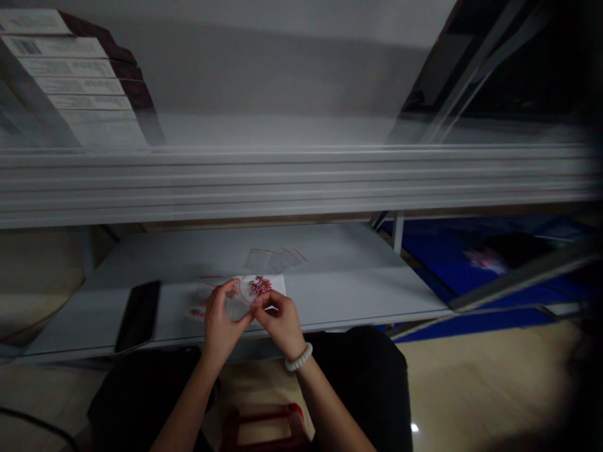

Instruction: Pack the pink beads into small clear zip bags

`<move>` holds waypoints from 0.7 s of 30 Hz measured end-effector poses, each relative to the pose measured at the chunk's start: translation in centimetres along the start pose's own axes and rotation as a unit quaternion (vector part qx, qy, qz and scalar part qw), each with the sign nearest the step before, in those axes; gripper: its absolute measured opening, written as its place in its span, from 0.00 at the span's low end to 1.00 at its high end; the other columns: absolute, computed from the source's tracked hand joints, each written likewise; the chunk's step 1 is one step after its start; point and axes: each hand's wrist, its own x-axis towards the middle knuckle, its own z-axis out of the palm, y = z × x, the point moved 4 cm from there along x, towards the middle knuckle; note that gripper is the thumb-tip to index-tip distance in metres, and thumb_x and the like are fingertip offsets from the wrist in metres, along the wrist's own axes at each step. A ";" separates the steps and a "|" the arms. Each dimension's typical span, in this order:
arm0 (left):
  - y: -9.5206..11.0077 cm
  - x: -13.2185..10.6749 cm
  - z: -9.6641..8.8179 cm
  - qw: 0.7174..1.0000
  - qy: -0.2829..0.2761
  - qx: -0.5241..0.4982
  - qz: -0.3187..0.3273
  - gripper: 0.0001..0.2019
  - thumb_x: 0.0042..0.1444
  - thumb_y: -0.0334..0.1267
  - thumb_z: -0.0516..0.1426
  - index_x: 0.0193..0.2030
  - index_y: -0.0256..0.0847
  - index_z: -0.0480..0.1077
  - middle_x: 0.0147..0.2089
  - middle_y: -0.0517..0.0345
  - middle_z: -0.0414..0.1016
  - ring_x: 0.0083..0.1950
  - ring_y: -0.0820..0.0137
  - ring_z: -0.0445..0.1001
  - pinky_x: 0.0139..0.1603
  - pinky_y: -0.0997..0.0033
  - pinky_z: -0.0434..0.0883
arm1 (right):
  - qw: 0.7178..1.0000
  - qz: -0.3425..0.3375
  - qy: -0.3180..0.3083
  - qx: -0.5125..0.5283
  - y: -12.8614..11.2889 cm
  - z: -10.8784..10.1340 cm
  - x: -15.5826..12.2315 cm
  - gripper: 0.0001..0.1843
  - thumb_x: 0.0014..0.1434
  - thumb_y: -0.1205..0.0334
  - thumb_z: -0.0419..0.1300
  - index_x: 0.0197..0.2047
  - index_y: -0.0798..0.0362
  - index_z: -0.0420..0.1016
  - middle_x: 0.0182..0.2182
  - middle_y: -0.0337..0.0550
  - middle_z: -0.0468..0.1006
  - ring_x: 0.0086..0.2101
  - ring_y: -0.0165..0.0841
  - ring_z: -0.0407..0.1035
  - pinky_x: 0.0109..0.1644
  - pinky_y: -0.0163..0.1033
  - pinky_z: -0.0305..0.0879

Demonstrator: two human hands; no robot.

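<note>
Held in my left hand (pixel 220 317) is a small clear zip bag (pixel 238 307) with a red line along its mouth, which bows out round. Thumb and fingers of that hand grip it from two sides. My right hand (pixel 277 314), with a pale bead bracelet (pixel 299 357) on its wrist, pinches thumb and forefinger together right at the bag's mouth. Whatever is in that pinch is too small to make out. Just beyond the fingers, a cluster of small pink pieces (pixel 260 285) lies on a white sheet (pixel 277 282).
More clear zip bags (pixel 273 258) lie farther back on the grey shelf (pixel 339 270). A filled bag (pixel 195 312) sits left of my left hand, and a black phone (pixel 138 316) farther left. Above runs a ridged metal edge (pixel 301 182); stacked boxes (pixel 80 66) stand at upper left.
</note>
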 end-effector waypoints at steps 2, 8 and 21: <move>-0.4 -0.6 0.3 0.999 -0.017 -0.028 -0.030 0.31 0.46 0.37 0.64 0.57 0.45 0.59 0.43 0.54 0.68 0.45 0.62 0.70 0.52 0.58 0.67 | 1.000 -0.009 0.004 -0.009 0.1 -0.3 -0.3 0.05 0.50 0.63 0.60 0.26 0.55 0.72 0.24 0.41 0.74 0.26 0.30 0.68 0.29 0.32 0.66; -2.0 -1.6 -0.4 0.972 -0.104 -0.179 -0.111 0.13 0.57 0.43 0.56 0.47 0.41 0.66 0.42 0.54 0.71 0.46 0.66 0.72 0.51 0.65 0.67 | 0.997 -0.028 -0.049 -0.057 0.3 -1.5 -1.0 0.05 0.52 0.65 0.58 0.26 0.55 0.71 0.24 0.39 0.73 0.26 0.29 0.67 0.32 0.33 0.66; 0.0 -1.8 -2.1 0.982 -0.126 -0.137 -0.035 0.08 0.60 0.40 0.54 0.33 0.40 0.68 0.30 0.60 0.70 0.36 0.70 0.70 0.40 0.72 0.66 | 0.984 -0.068 -0.101 -0.131 -0.9 -2.9 -2.0 0.04 0.55 0.67 0.57 0.29 0.54 0.71 0.25 0.39 0.73 0.28 0.30 0.67 0.33 0.33 0.62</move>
